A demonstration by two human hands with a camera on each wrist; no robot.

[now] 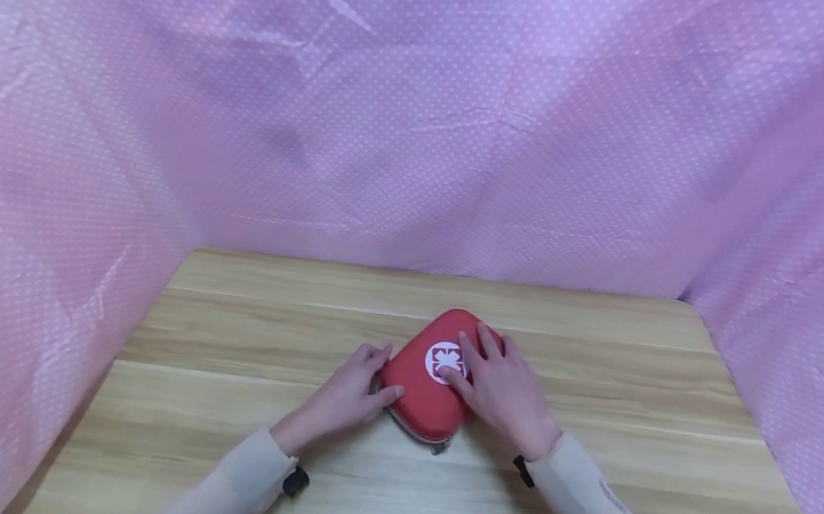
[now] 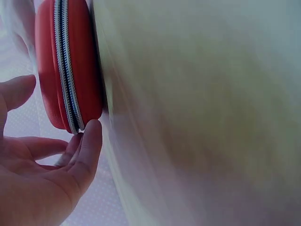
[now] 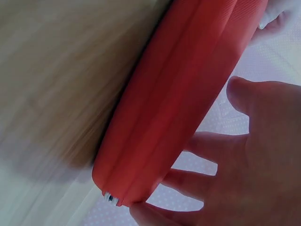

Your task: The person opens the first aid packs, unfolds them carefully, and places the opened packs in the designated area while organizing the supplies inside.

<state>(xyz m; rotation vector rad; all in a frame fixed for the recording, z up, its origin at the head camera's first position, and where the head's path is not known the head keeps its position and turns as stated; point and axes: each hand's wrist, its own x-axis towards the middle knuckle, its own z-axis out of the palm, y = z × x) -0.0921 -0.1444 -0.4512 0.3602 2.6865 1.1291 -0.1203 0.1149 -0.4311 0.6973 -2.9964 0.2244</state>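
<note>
A red zippered first-aid case [image 1: 417, 383] with a white round emblem lies flat and turned at an angle on the table. My left hand [image 1: 348, 393] holds its left end, the thumb over the front corner and the other fingers by the side. In the left wrist view, fingertips of the left hand [image 2: 51, 169] meet the end of the silver zipper [image 2: 66, 70], whose two rows run along the case's side. Spread across the top is my right hand [image 1: 507, 388], thumb on the emblem and fingers reaching toward the far right edge. A zipper pull [image 1: 441, 446] hangs at the near corner.
The wooden table [image 1: 261, 325] carries the case near its middle. Pink dotted cloth [image 1: 407, 164] rises behind the table and along both sides. Each wrist wears a black strap, such as the left one [image 1: 295, 481], below a light sleeve.
</note>
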